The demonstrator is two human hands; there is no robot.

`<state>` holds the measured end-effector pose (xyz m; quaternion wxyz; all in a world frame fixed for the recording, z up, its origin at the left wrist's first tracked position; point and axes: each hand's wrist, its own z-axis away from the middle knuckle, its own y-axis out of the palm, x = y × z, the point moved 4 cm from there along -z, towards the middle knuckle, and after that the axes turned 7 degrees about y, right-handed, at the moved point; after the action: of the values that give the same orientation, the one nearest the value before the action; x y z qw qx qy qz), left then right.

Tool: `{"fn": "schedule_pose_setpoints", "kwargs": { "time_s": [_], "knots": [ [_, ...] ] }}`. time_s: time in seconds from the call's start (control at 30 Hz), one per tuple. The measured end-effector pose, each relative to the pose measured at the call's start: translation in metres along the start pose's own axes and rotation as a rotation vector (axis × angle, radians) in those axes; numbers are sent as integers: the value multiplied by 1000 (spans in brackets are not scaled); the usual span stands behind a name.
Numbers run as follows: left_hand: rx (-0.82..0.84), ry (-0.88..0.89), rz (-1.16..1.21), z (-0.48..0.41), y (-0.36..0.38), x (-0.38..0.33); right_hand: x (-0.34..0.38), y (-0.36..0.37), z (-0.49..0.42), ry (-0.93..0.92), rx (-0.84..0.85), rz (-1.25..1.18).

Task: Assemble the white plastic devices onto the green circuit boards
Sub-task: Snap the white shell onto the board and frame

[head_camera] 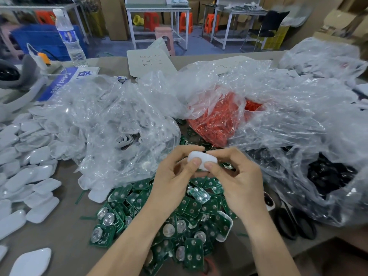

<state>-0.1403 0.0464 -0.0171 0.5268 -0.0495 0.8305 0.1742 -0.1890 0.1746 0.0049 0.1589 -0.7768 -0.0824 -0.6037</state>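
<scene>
Hands meet above the pile of green circuit boards [191, 214] on the table [65, 226]. The left hand [171, 176] and the right hand [239, 176] both pinch one white plastic device [202, 159] between thumb and fingers, holding it in the air over the boards. Many more white shells [29, 162] lie at the left. Crumpled clear plastic bags [119, 116] lie behind, one with red parts [217, 118].

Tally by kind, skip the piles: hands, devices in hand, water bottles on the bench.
Hands: 2, left hand and right hand
white device, pinched by both hands: 1
water bottle: 1
Total: 4
</scene>
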Motion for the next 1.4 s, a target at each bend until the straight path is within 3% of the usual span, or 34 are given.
{"fn": "schedule_pose_setpoints", "kwargs": {
  "time_s": [0.23,0.43,0.53,0.9,1.2,1.4],
  "knots": [
    [21,29,-107,1,-1,2,-9,-2,0,77,27,-15],
    [35,-110,46,-2,-4,5,-16,1,0,224,44,-262],
    [132,-88,-30,-2,-3,3,-14,-1,-2,259,52,-354],
    [107,-32,-262,0,-6,8,-17,3,5,233,100,-216],
    [23,30,-250,4,-2,4,-11,15,19,86,-123,-58],
    [49,38,-315,1,-3,1,-10,7,9,95,10,-52]
  ]
}}
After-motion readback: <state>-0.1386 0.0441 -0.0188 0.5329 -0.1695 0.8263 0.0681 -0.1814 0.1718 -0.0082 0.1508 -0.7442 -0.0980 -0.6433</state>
